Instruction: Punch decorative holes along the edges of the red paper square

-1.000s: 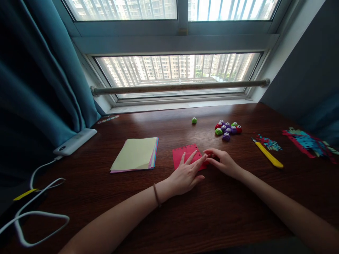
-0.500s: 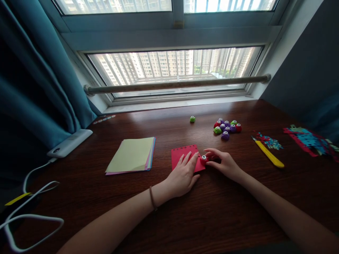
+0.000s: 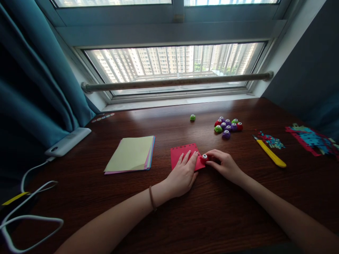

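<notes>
Wood table [image 3: 159, 222] under a window [image 3: 173, 60] w/ a metal bar [image 3: 176, 83] across it, beyond both hands; curtain [image 3: 57, 84] far off to L. Person's L hand [image 3: 181, 180]: fingers spread, laid on red paper [image 3: 176, 155]. R hand [image 3: 225, 165]: thumb + fingers pinching red punch [image 3: 203, 158], which sits at the paper's R edge, just beside L fingertips. Paper is mostly under L hand, small dark marks along its far edge.

Handling, as judged: press L fingers flat so sheet doesn't skew; fingertips best a bit clear of punch mouth. Set punch square to edge, push straight down, space evenly w/ the far-edge marks. Risk: tilted punch = torn or crooked cut. Whether edge is fully in the slot: can't tell.

Around: lone green punch [image 3: 192, 118] beyond L hand; cluster of mixed-colour punches [image 3: 226, 134] beyond R hand. To R of R hand: yellow cutter [image 3: 271, 154], paper bits [image 3: 274, 142], cut scraps [image 3: 308, 137]. Paper stack [image 3: 129, 151] L of L hand, well apart.
</notes>
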`<action>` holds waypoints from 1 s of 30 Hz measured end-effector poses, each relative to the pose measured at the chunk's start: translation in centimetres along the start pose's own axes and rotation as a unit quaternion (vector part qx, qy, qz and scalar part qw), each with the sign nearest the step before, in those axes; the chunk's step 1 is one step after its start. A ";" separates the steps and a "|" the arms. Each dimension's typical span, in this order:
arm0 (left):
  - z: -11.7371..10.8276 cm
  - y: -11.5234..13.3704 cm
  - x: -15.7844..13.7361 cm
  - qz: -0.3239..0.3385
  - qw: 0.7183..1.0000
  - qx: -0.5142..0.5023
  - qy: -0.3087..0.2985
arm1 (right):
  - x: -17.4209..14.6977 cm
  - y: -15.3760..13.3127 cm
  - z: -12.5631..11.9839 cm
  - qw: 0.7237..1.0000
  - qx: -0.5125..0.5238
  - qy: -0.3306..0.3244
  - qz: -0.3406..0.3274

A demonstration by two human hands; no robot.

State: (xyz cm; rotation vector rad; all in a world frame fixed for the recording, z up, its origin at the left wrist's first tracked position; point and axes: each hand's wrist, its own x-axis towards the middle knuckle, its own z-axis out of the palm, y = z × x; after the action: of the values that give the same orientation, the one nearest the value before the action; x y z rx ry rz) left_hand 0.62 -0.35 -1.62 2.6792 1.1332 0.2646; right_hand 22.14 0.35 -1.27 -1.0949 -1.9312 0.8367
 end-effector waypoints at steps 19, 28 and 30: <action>0.0 -0.2 -0.1 0.019 1.000 0.008 0.010 | 0.0 -0.5 -0.5 0.885 0.429 0.064 0.172; -0.9 0.2 -0.3 0.049 0.997 0.037 0.048 | -0.3 -1.6 -0.3 0.852 0.490 0.062 0.173; -1.2 0.3 -0.5 0.071 0.994 0.031 0.082 | -0.4 -1.9 -0.3 0.853 0.490 0.056 0.174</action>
State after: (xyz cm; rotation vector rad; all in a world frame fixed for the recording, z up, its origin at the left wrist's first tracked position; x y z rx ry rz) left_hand 0.19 -0.78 -0.39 2.8412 1.0107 0.4890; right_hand 21.77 -0.79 0.33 -0.7945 -0.9325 1.6575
